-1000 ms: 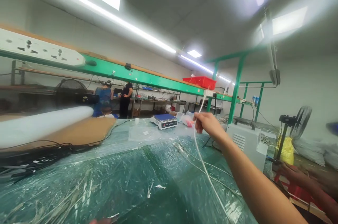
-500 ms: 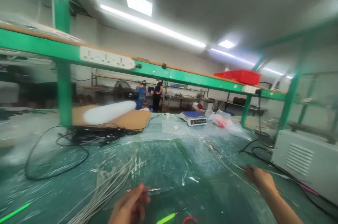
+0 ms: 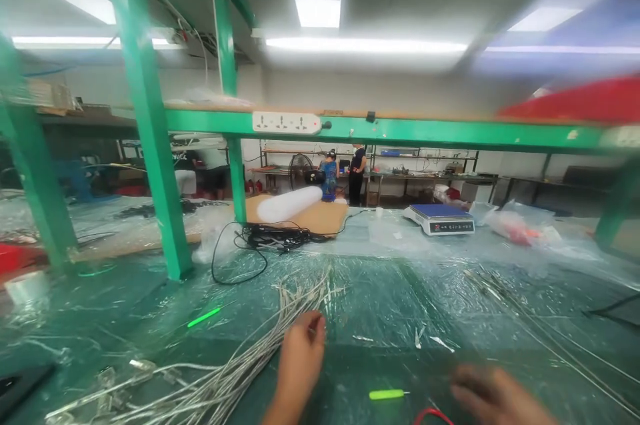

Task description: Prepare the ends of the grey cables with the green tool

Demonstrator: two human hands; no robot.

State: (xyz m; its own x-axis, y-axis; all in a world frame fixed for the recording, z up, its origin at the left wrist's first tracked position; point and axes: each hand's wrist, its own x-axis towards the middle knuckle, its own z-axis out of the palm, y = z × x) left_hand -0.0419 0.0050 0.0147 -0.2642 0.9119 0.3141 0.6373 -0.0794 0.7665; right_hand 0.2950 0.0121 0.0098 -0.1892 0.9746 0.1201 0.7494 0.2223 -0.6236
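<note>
Fingers of left hand (image 3: 300, 361) look pinched on the bundle of thin pale wires (image 3: 235, 371) fanned across the plastic-covered green bench (image 3: 380, 298); right hand (image 3: 493, 393) blurred, grip unclear. Wires prob. light, floppy, tangle-prone; grip near the ends.

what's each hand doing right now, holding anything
Left hand: fingers curled at the bundle of pale cables, grip on them cannot be told.
Right hand: blurred, low over the table, state cannot be told.
</note>
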